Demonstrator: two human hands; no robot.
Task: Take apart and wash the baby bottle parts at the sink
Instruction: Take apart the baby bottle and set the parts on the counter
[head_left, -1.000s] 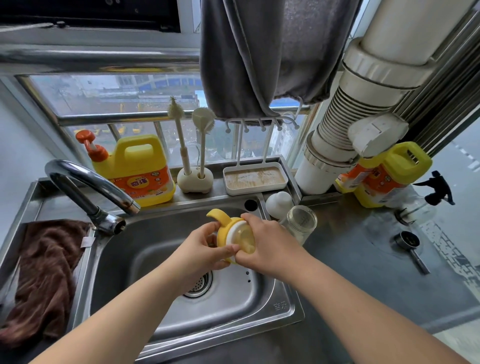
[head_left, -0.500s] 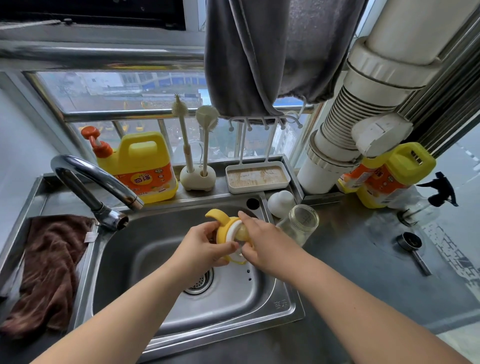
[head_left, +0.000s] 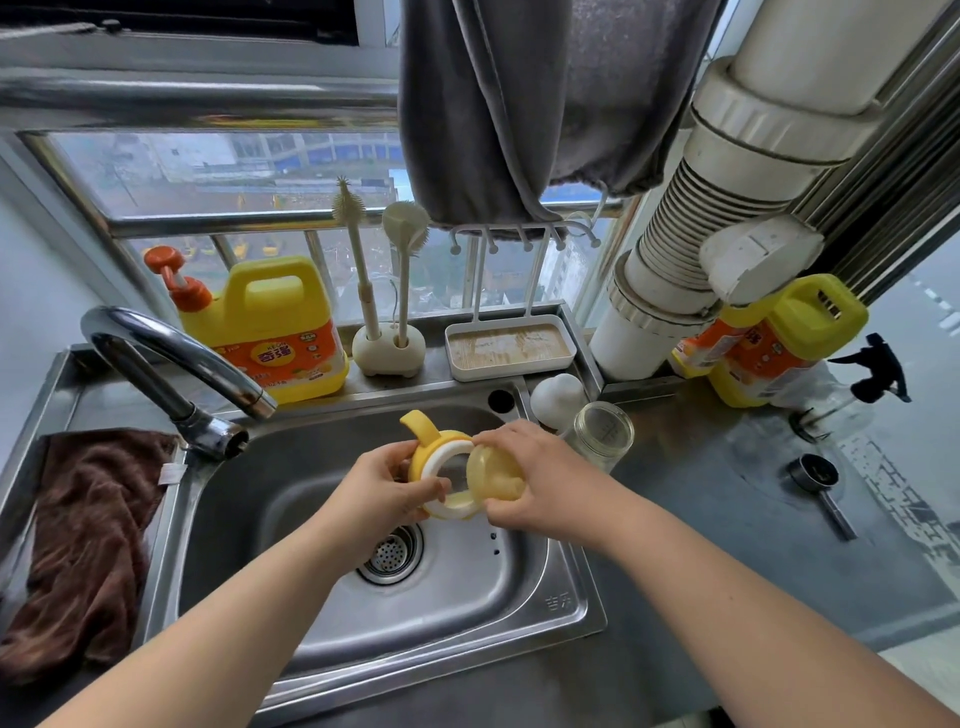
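Over the stainless steel sink (head_left: 519, 613), my left hand (head_left: 382, 488) holds the yellow handled bottle collar with its white ring (head_left: 434, 470). My right hand (head_left: 535, 478) pinches the translucent yellowish silicone nipple (head_left: 493, 475), touching the collar's right side. A clear glass bottle (head_left: 602, 434) stands just beyond my right hand.

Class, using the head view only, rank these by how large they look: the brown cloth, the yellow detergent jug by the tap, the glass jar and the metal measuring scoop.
1. brown cloth
2. yellow detergent jug
3. glass jar
4. metal measuring scoop

The wide-angle lens stretches the edges, so the cloth's lead may be exaggerated.
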